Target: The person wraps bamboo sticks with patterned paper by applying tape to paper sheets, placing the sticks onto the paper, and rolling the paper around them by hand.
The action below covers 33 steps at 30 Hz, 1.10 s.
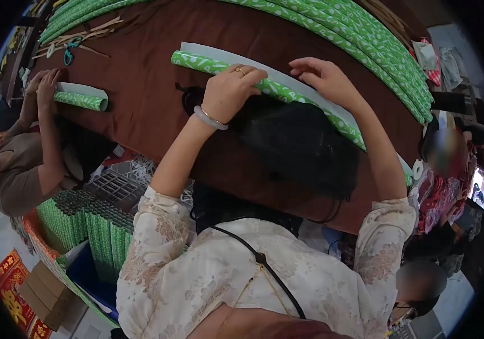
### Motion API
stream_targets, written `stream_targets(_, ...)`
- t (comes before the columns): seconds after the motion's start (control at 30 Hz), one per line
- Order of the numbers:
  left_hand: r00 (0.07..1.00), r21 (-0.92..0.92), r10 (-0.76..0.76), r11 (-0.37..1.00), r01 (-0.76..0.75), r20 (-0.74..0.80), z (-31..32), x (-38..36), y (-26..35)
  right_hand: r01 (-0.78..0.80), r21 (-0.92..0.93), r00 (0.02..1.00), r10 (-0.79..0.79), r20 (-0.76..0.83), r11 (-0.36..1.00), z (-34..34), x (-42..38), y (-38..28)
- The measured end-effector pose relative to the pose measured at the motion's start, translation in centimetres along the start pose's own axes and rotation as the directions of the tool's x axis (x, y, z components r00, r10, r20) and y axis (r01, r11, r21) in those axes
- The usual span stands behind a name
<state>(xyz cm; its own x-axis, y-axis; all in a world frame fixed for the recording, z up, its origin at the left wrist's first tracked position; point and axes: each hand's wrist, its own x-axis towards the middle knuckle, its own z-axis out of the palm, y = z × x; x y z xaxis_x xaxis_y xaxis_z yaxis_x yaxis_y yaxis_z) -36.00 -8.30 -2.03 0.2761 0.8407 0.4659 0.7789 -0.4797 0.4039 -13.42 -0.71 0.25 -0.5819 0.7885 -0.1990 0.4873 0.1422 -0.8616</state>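
A long roll of green wrapping paper with white print (194,60) lies across the brown-covered table (146,85), a white strip of its sheet showing along the far side. My left hand (233,87), wearing a ring and a bangle, has its fingers curled over the roll left of its middle. Farther right, my right hand (326,82) is at the paper's white edge, fingers partly bent and thumb apart. A black bag-like thing with a cord (304,150) lies just in front of the roll and hides part of it.
On the left, a co-worker's hands (45,85) are at another green roll (81,100). Teal scissors (70,51) lie near tan strips (92,31). Long green rolls (355,45) line the back and right. Many green rolls stand upright in a container (86,271) at lower left.
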Motion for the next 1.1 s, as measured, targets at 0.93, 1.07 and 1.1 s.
stream_targets(0.93,0.996,-0.071,0.058,0.996,-0.063,-0.069,0.2,-0.4,-0.2,-0.109,0.130,0.979,0.084,0.183,0.986,1.8,1.1,-1.2)
stream_targets(1.07,0.997,-0.075,0.050,0.996,-0.055,-0.059,0.2,-0.4,-0.3,-0.133,0.099,0.979,0.114,0.170,0.986,1.8,0.9,-1.6)
stream_targets(1.1,0.997,-0.074,0.053,0.996,-0.057,-0.058,0.2,-0.4,-0.3,-0.131,0.101,0.979,0.113,0.168,0.986,1.7,1.0,-1.5)
